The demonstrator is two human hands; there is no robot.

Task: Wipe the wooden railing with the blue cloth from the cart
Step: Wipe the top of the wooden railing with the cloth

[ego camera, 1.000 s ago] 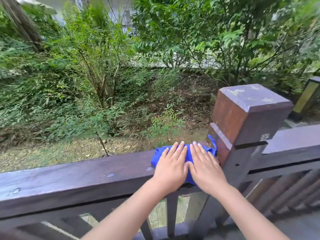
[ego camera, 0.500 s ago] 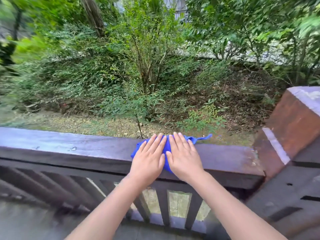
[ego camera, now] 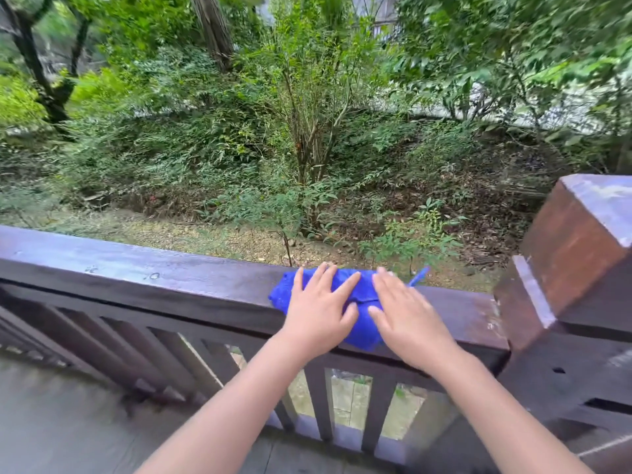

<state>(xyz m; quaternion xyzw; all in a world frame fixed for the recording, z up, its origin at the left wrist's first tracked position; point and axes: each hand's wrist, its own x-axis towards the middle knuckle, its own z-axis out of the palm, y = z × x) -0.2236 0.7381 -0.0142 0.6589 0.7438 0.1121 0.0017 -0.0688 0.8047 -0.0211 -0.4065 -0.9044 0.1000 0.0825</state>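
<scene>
A crumpled blue cloth (ego camera: pixel 363 289) lies on top of the dark wooden railing (ego camera: pixel 154 278), a little left of the square corner post (ego camera: pixel 574 248). My left hand (ego camera: pixel 316 313) presses flat on the cloth's left part, fingers spread. Beside it, my right hand (ego camera: pixel 407 319) presses flat on the right part. Both palms hold the cloth down against the rail, and a gap of blue shows between them. The cloth drapes over the rail's near edge, with one corner sticking up at the far right. The rail surface looks wet and shiny to the left of the cloth.
Vertical wooden balusters (ego camera: pixel 321 401) run under the rail. A grey deck floor (ego camera: pixel 68 422) lies at lower left. Beyond the railing are a gravel strip, shrubs (ego camera: pixel 307 131) and trees on a slope. The cart is not in view.
Both hands have slid the cloth left along the rail, away from the corner post. The hands now sit slightly further apart on the cloth.
</scene>
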